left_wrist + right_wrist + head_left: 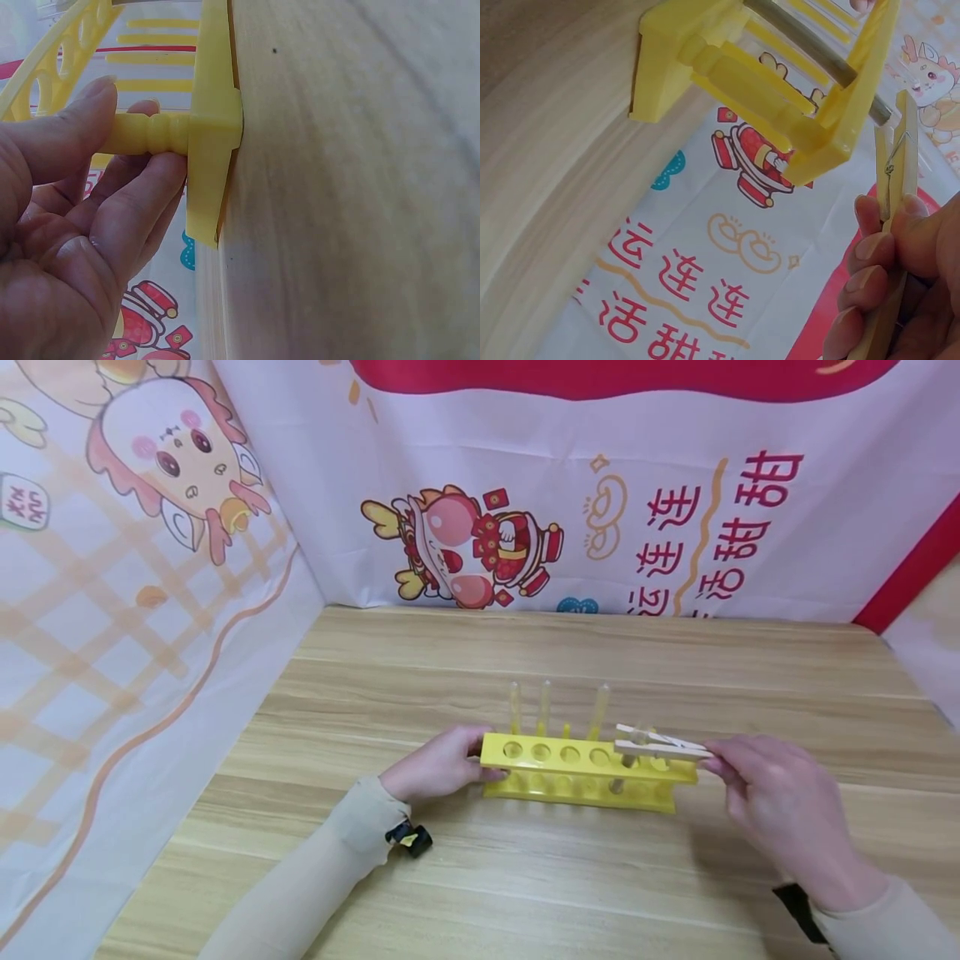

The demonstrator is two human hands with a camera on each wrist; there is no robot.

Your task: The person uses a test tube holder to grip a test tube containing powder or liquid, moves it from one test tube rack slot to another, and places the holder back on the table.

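Note:
A yellow test tube rack (491, 750) stands on the wooden table. My left hand (442, 766) grips the post (133, 135) at the rack's left end, thumb on one side and fingers on the other. In my right hand (783, 802) is a wooden test tube clamp (905, 142), held by its handles from the right. The clamp's jaws are around the upper end of a test tube (810, 43) with grey-brown contents. That tube passes down through a hole near the rack's right end. In the head view, the clamp partly hides the tube's top.
Three clear test tubes (545, 702) stand upside down on pegs along the rack's back. Wood-grain table (420, 668) surrounds the rack. A printed cloth (300, 460) hangs behind, and another covers the left side.

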